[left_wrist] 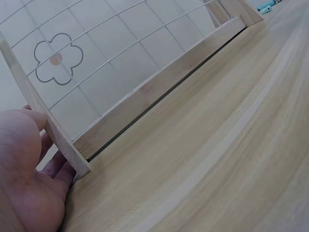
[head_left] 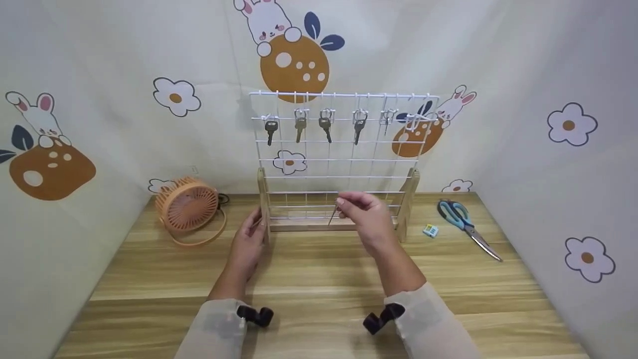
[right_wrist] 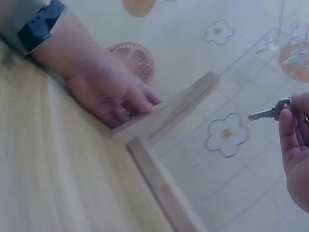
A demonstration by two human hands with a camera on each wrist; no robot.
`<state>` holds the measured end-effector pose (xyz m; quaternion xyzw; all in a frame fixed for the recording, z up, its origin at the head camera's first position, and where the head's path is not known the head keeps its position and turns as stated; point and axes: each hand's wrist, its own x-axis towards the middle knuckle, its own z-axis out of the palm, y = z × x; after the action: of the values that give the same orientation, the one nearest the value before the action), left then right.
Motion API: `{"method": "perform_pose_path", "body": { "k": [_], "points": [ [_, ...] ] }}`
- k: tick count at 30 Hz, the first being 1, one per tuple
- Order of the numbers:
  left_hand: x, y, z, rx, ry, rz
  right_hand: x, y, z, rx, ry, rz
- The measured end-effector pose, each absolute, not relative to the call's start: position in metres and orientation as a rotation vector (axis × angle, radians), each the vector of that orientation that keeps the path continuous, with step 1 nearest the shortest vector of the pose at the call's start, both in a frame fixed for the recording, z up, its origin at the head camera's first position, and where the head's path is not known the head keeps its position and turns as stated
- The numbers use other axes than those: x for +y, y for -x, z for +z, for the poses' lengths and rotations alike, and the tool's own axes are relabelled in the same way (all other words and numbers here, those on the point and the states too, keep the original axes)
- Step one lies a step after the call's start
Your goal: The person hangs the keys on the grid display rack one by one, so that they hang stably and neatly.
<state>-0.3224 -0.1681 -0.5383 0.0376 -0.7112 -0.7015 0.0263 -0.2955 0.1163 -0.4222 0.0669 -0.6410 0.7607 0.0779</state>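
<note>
A white wire grid rack (head_left: 344,159) stands on wooden legs at the back of the wooden table (head_left: 319,289). Several keys (head_left: 300,124) hang from hooks along its upper row. My left hand (head_left: 256,227) holds the rack's left leg (head_left: 263,204). In the left wrist view the palm (left_wrist: 29,179) lies against that leg (left_wrist: 58,140), and in the right wrist view the left hand's fingers (right_wrist: 130,104) curl onto it. My right hand (head_left: 344,205) pinches a small key (head_left: 333,215) in front of the rack's lower rows. The key's blade (right_wrist: 263,114) points left.
An orange desk fan (head_left: 187,204) sits at the back left. Scissors with blue handles (head_left: 466,227) and a small blue and yellow item (head_left: 430,230) lie at the right. White hooks (head_left: 416,119) at the rack's top right carry no key. Printed cloth walls surround the table.
</note>
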Motion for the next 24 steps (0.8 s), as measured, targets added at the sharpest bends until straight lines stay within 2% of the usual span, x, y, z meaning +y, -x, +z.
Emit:
{"method": "perform_pose_path", "body": {
  "k": [9, 16, 24],
  "points": [
    [-0.169, 0.319, -0.536, -2.196, -0.074, -2.193, 0.172, 0.283, -0.353, -1.819, -0.24, 2.151],
    [-0.168, 0.321, -0.537, -2.196, -0.082, -2.176, 0.207, 0.276, -0.298, -1.547, -0.222, 2.228],
    [-0.168, 0.32, -0.537, -2.221, -0.113, -2.152, 0.23, 0.278, -0.267, -1.543, -0.189, 2.215]
  ]
}}
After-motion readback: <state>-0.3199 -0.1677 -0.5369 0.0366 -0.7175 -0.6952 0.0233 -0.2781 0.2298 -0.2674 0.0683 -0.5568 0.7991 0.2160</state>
